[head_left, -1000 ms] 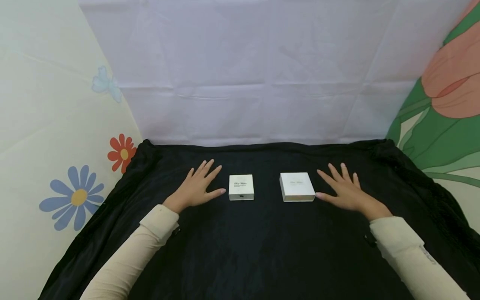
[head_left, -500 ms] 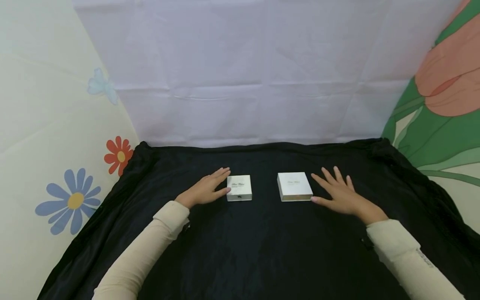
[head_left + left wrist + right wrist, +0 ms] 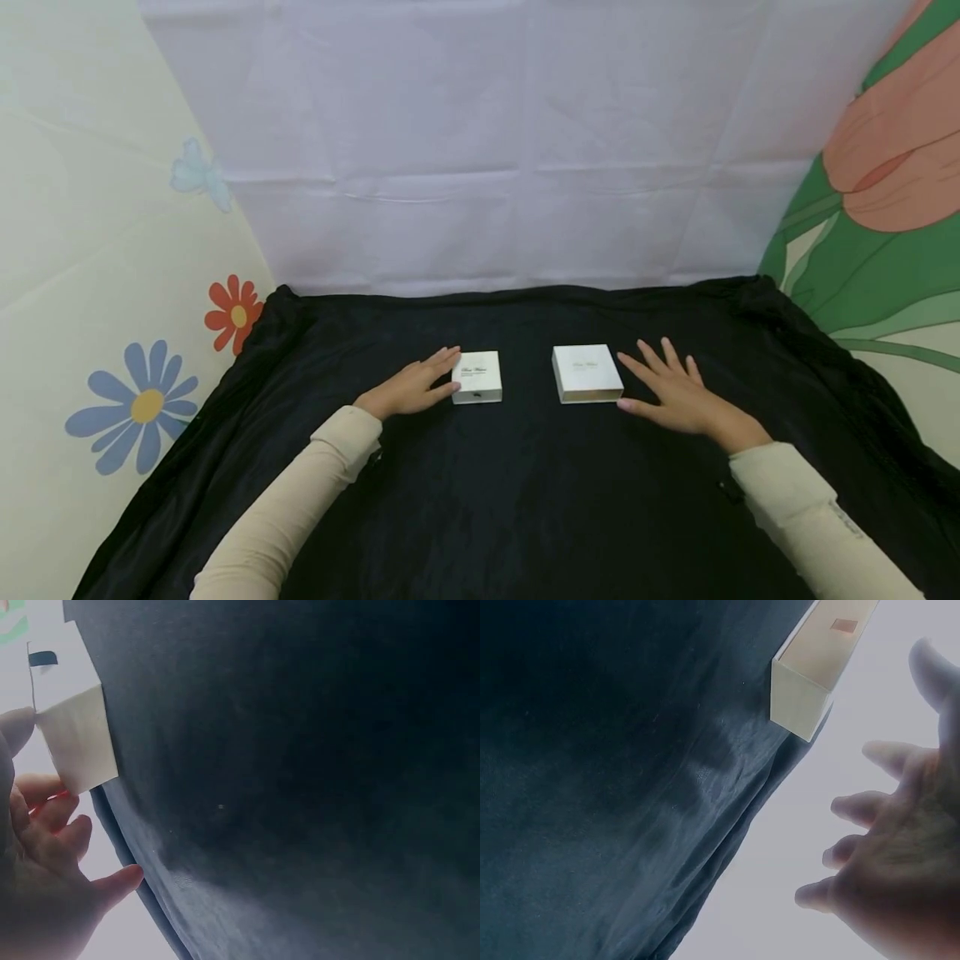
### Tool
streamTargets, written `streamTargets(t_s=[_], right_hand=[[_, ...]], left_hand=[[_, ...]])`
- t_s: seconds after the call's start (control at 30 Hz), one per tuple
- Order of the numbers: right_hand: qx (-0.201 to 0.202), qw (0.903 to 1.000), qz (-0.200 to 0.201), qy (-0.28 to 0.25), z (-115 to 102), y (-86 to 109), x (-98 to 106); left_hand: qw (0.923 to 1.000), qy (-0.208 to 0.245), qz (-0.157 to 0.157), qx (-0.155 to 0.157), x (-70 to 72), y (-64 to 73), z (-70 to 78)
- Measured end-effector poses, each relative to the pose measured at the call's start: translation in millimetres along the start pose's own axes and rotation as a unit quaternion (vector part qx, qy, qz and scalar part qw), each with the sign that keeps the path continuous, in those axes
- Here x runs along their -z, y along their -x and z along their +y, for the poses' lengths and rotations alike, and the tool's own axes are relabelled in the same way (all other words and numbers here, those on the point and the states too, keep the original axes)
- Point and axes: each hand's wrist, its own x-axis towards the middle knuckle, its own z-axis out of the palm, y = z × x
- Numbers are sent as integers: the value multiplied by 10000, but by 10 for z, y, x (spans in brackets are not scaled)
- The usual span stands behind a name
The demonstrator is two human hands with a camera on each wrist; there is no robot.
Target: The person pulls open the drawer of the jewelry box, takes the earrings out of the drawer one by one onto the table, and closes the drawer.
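We see a pale sheet (image 3: 420,125) hung behind the larger white box (image 3: 587,373) and black cloth (image 3: 480,500) spread under it. Right hand (image 3: 678,402) is just right of the larger white box, fingers released and spread, thumb tip near its front corner; can't tell if it touches. Left hand (image 3: 412,387) is farther off, left of the larger white box, fingers released and fairly straight at the smaller white box (image 3: 477,377); we can't tell how firm any contact is. Smaller white box lies flat, left of and apart from the larger white box, dark lettering on top.
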Motion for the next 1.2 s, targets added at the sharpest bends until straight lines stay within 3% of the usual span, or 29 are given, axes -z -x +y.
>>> streamTargets(t_s=[0.33, 0.77, 1.2], right_hand=[[94, 9999, -34, -113, -15, 5, -17], [339, 9990, 206, -190, -96, 9, -26], [1017, 9921, 725, 74, -268, -24, -120]], left_hand=[[10000, 30, -33, 46, -8, -16, -8], [9998, 119, -63, 164, 34, -23, 21], [9995, 232, -90, 176, 48, -31, 8]])
